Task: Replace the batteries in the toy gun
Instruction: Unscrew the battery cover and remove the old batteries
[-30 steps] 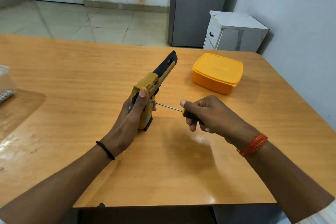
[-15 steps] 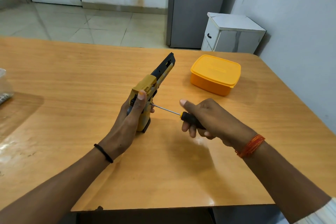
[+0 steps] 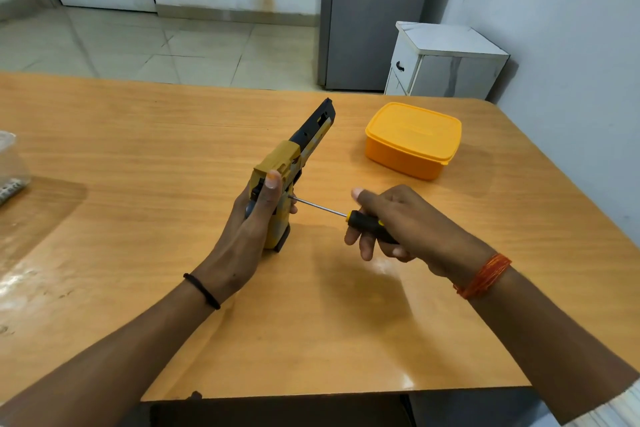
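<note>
Right now my left hand [image 3: 254,222] is gripping the toy gun [image 3: 290,173] upright, barrel pointing away; my right hand [image 3: 398,222], just right of the gun, is holding the screwdriver [image 3: 349,217] crosswise, its tip seemingly meeting the grip, though I cannot see a screw.

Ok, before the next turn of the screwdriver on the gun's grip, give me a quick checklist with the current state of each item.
1. Left hand grips the yellow-and-black plastic toy gun: ok.
2. Gun's butt rests on the wooden table: ok.
3. Right hand holds the black-and-yellow-handled screwdriver: ok.
4. Screwdriver tip meets the grip's side: ok.
5. Tip seated in a screw head: cannot tell.
6. Fresh batteries at hand: cannot tell; the orange lidded plastic box is closed.
</note>
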